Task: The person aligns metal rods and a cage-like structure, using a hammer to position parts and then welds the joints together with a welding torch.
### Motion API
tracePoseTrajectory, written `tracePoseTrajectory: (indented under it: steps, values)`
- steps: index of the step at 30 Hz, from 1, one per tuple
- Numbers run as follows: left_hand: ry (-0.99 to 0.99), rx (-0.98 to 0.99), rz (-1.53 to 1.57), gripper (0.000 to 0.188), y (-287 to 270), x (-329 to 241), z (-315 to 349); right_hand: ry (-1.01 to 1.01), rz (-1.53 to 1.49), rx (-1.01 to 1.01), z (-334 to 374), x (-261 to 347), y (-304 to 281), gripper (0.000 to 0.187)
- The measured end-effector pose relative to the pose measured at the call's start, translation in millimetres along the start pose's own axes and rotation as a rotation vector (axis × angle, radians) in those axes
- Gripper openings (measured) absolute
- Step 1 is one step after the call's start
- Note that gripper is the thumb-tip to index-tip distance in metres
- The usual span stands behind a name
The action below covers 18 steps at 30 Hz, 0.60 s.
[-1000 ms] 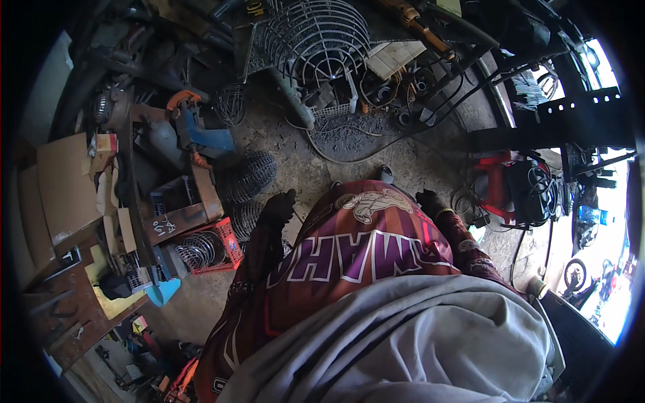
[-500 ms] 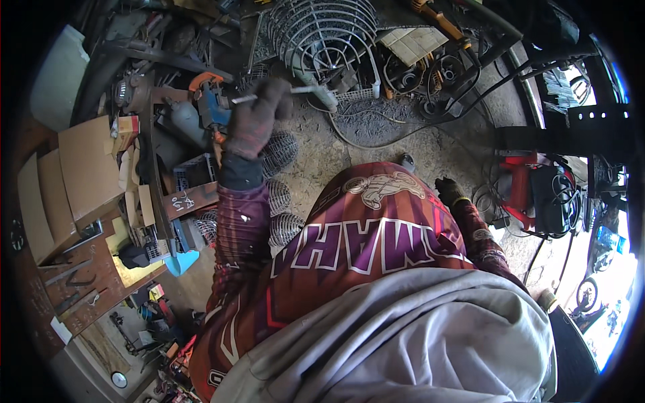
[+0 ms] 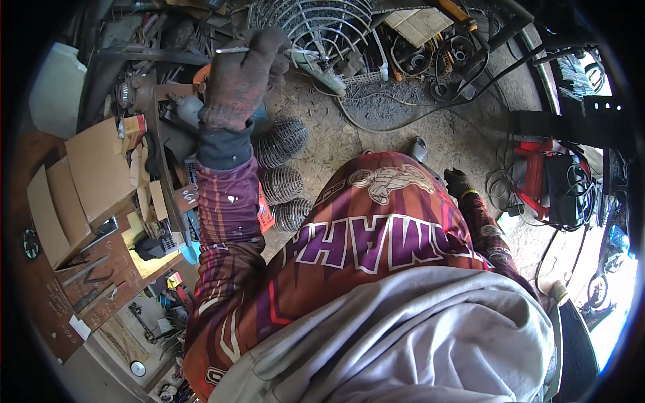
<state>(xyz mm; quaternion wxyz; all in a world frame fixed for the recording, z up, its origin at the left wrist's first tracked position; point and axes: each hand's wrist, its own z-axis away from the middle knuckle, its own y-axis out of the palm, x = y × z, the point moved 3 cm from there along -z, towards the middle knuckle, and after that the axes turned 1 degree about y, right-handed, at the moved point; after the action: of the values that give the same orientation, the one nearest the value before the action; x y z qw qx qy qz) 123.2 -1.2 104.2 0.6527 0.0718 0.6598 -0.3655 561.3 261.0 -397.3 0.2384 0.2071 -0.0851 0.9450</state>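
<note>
My left hand (image 3: pixel 238 80), in a dirty reddish-brown work glove, is raised at the upper left with its fingers closed around a thin metal rod (image 3: pixel 230 50). The rod pokes out on both sides of the fist. Its right end lies, in this view, over the near edge of a large round wire frame (image 3: pixel 329 27); whether they touch I cannot tell. Low by my right side hangs my right hand (image 3: pixel 459 183) in a dark glove, holding nothing visible, fingers partly stretched out. Several dark coiled wire pieces (image 3: pixel 282 142) lie beneath my left forearm.
Opened cardboard boxes (image 3: pixel 97 178) sit on a brown metal bench (image 3: pixel 50 305) to the left. Cables (image 3: pixel 363 127) snake over the dusty floor. A red and black machine (image 3: pixel 537 178) stands at right. Power tools and cardboard (image 3: pixel 420 27) lie at the far side.
My left hand has moved up and to the left with the rod, now covering most of the blue and orange tool behind it. My right hand stays low at my side.
</note>
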Motion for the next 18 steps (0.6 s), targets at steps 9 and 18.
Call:
tracePoseTrajectory:
  steps: [9,18]
  values:
    - [0.004,0.047,-0.06,0.044,9,14,-37,-0.021,-0.002,0.013,0,22,5,0.04]
    - [0.084,0.157,-0.033,0.05,13,6,-70,-0.045,0.01,0.029,-6,38,12,0.024]
